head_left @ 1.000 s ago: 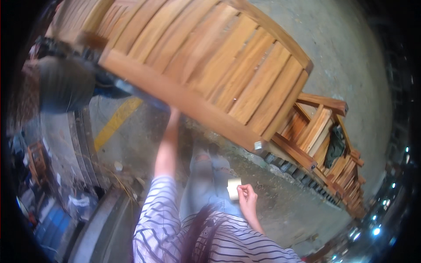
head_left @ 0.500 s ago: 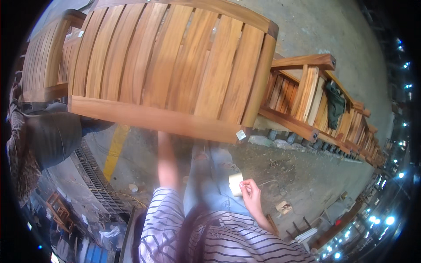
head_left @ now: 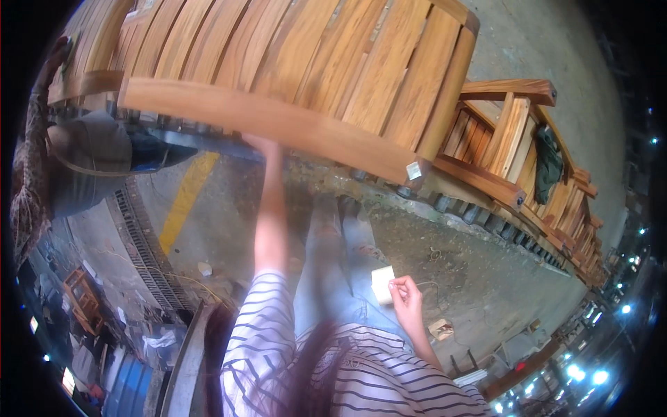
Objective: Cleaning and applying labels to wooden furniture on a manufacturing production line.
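In front of me lies a slatted wooden tabletop (head_left: 278,115) with a rounded near rail and a small white sticker (head_left: 414,170) at its right corner. My left hand (head_left: 262,144) reaches forward to the underside of that near rail. Its fingers are hidden there, so their grip does not show. Low in front of my body, my right hand (head_left: 407,295) pinches a small pale-yellow sheet or pad (head_left: 382,283) between thumb and fingers, apart from the wood.
More slatted wooden furniture (head_left: 507,139) lines up to the right, with a dark green cloth (head_left: 549,163) over it. Black rollers (head_left: 493,224) run below. A co-worker (head_left: 90,160) is at the left. A yellow floor stripe (head_left: 187,198) and a crumpled brown scrap (head_left: 440,329) are on the floor.
The slatted tabletop has shifted up and slightly right in view, exposing more of my left forearm and the rollers. My right hand still holds the pale-yellow sheet, slightly further right.
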Demonstrator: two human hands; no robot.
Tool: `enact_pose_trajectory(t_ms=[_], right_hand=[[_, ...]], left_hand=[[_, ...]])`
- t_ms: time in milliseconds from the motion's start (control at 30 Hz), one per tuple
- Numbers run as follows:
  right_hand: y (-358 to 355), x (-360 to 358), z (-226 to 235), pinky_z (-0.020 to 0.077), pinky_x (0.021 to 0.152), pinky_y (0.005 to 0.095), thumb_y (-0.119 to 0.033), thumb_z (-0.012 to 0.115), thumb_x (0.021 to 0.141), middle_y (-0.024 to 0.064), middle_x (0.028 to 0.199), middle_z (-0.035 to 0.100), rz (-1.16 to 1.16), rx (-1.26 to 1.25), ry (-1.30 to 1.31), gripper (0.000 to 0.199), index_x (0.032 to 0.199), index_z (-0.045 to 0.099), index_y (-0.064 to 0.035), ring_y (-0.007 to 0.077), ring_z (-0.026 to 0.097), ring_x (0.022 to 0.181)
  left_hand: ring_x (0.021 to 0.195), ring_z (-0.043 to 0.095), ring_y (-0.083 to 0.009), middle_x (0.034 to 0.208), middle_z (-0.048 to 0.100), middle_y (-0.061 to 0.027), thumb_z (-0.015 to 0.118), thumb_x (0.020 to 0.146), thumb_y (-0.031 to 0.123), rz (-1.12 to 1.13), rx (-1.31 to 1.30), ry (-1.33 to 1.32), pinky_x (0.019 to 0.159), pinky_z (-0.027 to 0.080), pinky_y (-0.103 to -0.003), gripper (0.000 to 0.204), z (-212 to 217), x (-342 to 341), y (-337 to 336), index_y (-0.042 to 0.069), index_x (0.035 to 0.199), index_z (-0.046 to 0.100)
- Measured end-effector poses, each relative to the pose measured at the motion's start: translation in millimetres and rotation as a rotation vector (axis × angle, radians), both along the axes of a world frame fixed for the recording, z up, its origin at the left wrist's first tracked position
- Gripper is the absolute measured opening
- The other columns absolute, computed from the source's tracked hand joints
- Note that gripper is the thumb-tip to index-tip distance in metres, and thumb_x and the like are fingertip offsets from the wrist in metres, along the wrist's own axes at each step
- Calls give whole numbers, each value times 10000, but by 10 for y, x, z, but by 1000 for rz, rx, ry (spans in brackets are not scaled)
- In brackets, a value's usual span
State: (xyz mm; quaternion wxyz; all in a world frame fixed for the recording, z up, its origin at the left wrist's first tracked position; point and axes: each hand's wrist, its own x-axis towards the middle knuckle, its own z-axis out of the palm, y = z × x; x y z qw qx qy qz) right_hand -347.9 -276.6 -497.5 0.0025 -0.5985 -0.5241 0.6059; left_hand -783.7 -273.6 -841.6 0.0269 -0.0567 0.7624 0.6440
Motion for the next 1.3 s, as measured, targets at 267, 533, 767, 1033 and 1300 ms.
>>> enact_pose_trajectory(t_ms=[267,533,767,1033,1300], right_hand=[[-256,216,-109,501,714,245,-33,607,934,78,850,658,88,6,-71,69,960,598,30,90,621,809],[-360,54,-11,506,747,251,-48,593,936,87,886,668,191,23,-78,81,992,603,8,92,627,823],[-408,-223,488,492,795,244,-69,596,927,72,913,662,332,-4,113,146,1060,596,-9,94,624,877],[-296,-426,1453,501,933,331,-4,530,922,131,1439,462,336,135,277,695,1538,236,-136,211,594,1120],[-326,-593,1898,517,898,312,3,522,937,174,1302,567,283,145,431,568,1469,355,-103,213,604,1147]], left_hand=[[1254,472,-312,1504,253,-169,756,797,71,-46,-28,187,1123,279,-428,852,61,268,88,24,1477,245],[1469,187,-332,1557,222,-257,832,729,433,75,18,-88,1167,223,-420,1154,-7,145,66,-11,1526,127],[1272,487,-236,1485,360,-230,712,834,-14,-236,248,-178,985,458,-318,935,115,-231,-689,48,1546,110],[1247,535,-207,1324,592,-121,706,880,218,-1165,217,-491,1055,412,-350,546,3955,1967,-1307,21,1357,526],[924,680,-252,961,717,-93,751,782,87,-1061,-22,125,853,498,-359,139,5038,2417,-1285,49,915,757]])
